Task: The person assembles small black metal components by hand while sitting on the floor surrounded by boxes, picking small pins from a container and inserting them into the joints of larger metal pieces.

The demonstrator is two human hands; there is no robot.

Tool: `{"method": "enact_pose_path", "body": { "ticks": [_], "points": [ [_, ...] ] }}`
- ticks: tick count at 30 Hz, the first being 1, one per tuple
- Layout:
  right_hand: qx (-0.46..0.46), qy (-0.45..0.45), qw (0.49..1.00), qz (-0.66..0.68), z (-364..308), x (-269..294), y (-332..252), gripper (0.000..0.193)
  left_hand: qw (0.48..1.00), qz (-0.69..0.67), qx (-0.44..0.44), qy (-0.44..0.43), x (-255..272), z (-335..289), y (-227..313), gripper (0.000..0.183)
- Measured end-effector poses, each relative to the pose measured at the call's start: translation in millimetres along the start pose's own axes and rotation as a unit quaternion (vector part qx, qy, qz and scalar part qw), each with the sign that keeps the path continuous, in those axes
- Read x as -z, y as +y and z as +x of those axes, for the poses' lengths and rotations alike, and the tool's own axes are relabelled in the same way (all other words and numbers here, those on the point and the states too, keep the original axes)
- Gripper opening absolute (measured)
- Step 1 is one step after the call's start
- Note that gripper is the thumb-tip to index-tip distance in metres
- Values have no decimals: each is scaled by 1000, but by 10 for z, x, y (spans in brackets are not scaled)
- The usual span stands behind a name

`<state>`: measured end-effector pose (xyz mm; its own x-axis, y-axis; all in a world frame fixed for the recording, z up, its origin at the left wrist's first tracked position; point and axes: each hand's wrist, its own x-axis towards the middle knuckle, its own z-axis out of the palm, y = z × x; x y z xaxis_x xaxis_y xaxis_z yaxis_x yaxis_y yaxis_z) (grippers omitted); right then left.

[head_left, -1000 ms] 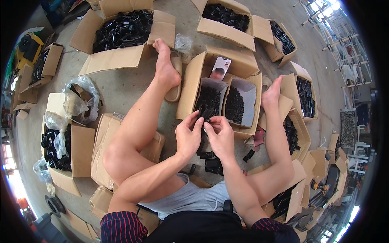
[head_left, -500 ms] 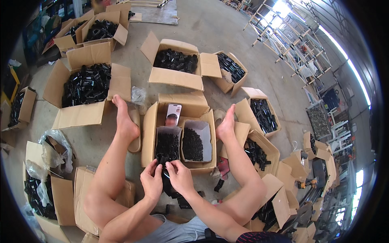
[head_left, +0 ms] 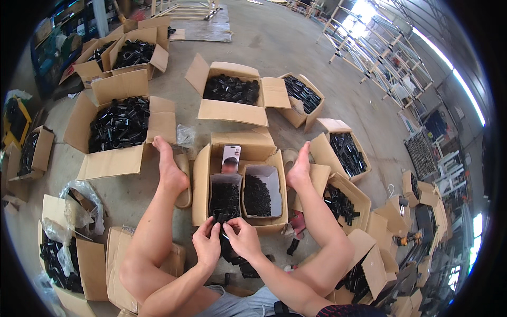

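Observation:
Both my hands meet between my legs, over the near edge of a cardboard box [head_left: 202, 193]. My left hand [head_left: 206, 244] pinches a small black plastic part [head_left: 222, 217] with thumb and fingers. The fingers of my right hand [head_left: 242, 240] close on the same part from the other side. Inside the box stand two grey bins: the left bin holds black pieces [head_left: 224, 196], the right bin [head_left: 270, 185] finer black pieces. A phone [head_left: 231, 158] leans upright behind them. More black parts [head_left: 248, 269] lie on the floor below my hands.
Open cartons of black parts surround me, among them a large carton [head_left: 119, 124] at the left, another [head_left: 232, 90] ahead and one [head_left: 346, 153] at the right. A clear plastic bag [head_left: 87, 203] lies at the left. Pipe racks [head_left: 377, 55] stand far right.
The whole view has shifted slightly, so the boxes sit lower and farther right. My hands remain pinched together at the black part.

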<state>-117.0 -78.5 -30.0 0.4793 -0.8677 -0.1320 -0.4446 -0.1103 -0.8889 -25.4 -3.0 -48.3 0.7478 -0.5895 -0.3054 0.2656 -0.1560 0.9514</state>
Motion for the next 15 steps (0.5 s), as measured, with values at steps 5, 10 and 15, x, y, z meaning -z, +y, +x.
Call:
{"method": "enact_pose_path", "body": {
  "ticks": [5, 10, 15],
  "points": [
    [36, 44, 997, 53, -26, -30, 8, 33, 999, -39, 2, -12, -13, 5, -56, 35],
    [-12, -22, 1000, -18, -22, 56, -44, 28, 999, -39, 8, -11, 4, -3, -36, 36],
    [44, 50, 995, 68, -62, 39, 46, 30, 999, -32, 9, -21, -56, -18, -25, 38]
  ]
}}
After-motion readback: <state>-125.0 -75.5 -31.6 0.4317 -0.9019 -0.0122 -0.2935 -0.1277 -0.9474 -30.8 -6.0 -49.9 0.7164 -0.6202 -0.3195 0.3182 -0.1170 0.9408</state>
